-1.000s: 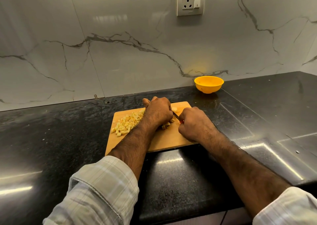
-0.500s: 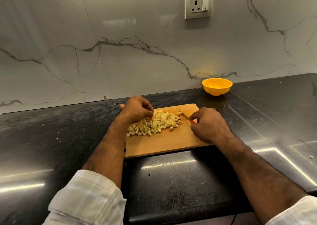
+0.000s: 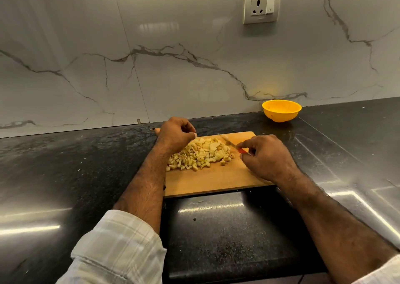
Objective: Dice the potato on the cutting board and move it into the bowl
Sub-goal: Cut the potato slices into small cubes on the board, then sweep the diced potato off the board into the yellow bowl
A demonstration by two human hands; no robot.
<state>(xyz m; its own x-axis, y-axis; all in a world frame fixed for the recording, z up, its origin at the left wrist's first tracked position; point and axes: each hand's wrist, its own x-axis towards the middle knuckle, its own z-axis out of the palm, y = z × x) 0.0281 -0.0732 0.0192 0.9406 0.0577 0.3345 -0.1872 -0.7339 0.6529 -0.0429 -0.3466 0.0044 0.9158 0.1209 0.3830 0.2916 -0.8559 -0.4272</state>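
Marble-pattern wall: white panels with grey veins, filling the upper half of the view, from 9 to 3 o'clock.

Countertop: black, glossy, speckled, with streaks of reflected light; it carries everything listed below.

Cutting board: wooden, rectangular, flat on the countertop at centre, its near edge towards 6 o'clock.

Left hand: held over the board's 10 o'clock corner, just beside the pile, fingers loosely curled with the thumb tip forward; nothing is seen in its grasp. A pale checked sleeve covers the forearm at 7 o'clock.

Right hand: at the board's 3 o'clock edge, fingers curled round the red handle of a knife.

Diced potato: one heap of small pale-yellow cubes on the far half of the board, between the two hands; a few stray pieces lie at its 4 o'clock fringe.

Bowl: yellow, round, upright on the countertop against the wall, at 1 o'clock from the board and well apart from it; no potato is visible inside it.

Wall socket: white plate with one outlet and a switch, on the wall at 1 o'clock, above the bowl.

Knife: small blade, pointing towards 10 o'clock, tip at the 2 o'clock edge of the heap; blurred.
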